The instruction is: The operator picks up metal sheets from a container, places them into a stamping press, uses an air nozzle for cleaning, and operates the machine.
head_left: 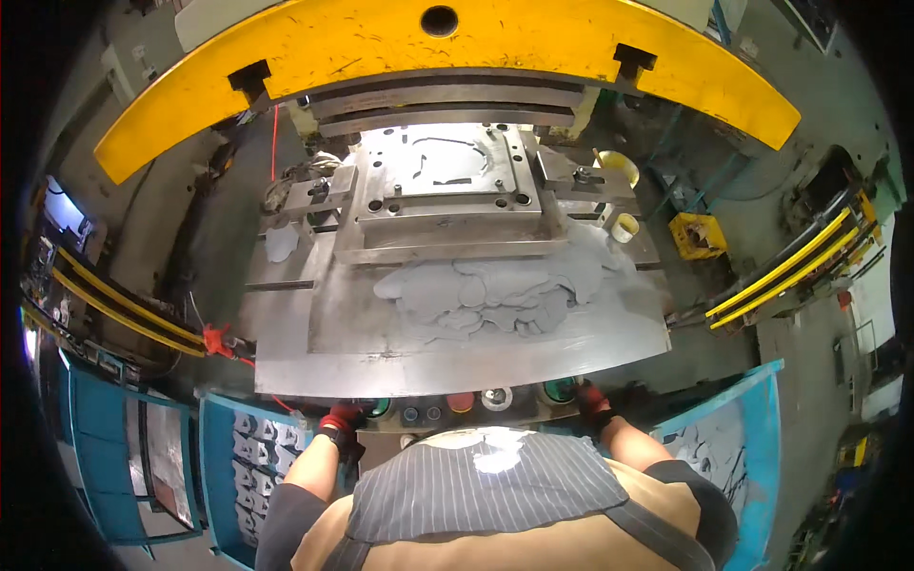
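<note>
Both my hands wear red-and-black gloves and rest at the two ends of a control panel [526,411] in front of the press. My left hand [345,417] is at the left green button [379,407]. At the other end, my right hand [592,403] touches or nearly touches the right green button [560,389]. The fingers of both are too small and dark to make out. Beyond the panel, several flat grey sheet-metal pieces [486,295] lie overlapping on the steel press bed [428,369]. Behind them sits a steel die [457,205] with slots and holes.
A yellow press beam [514,48] spans above the die. Blue bins [217,457] with metal parts stand at my left and right. Yellow guard bars [781,271] flank the press. One more grey piece [282,244] lies left of the die; a yellow crate [698,236] stands at right.
</note>
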A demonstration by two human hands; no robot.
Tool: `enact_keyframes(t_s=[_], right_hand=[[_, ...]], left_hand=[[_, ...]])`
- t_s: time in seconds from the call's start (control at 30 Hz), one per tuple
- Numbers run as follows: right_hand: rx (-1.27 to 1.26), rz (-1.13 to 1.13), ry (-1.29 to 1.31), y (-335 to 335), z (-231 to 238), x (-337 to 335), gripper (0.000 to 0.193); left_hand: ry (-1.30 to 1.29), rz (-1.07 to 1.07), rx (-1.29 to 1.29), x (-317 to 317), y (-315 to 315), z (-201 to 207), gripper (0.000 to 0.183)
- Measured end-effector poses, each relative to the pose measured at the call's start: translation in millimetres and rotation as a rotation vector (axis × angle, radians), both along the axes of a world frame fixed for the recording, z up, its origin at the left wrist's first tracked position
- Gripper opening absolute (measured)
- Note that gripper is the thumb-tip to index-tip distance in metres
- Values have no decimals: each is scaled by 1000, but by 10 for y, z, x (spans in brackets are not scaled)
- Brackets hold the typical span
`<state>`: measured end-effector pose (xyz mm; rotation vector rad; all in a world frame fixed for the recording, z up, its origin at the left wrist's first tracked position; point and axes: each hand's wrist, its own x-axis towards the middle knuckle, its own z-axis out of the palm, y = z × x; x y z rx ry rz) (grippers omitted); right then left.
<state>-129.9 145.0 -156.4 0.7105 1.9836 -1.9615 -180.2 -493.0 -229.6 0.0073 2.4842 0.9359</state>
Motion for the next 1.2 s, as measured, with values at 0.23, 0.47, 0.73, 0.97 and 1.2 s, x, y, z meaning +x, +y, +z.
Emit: enact_keyframes(t_s=[0.23,0.47,0.73,0.97,1.2], right_hand=[[-222,-80,-82,12,-284,-75,30],[-115,-66,24,-249,273,-119,26],[-232,-93,20,-15,-279,-152,41],[642,191,-324,-21,894,9,31],[783,-124,476,-528,1961,-805,43]], left_hand=[[-297,308,303,-43,38,97,38],[-7,-384,-397,-50,264,710,50],[293,-262,-266,65,209,669,52],[73,233,92,531,397,1230,32],[-45,1317,1218,1388,-216,775,34]])
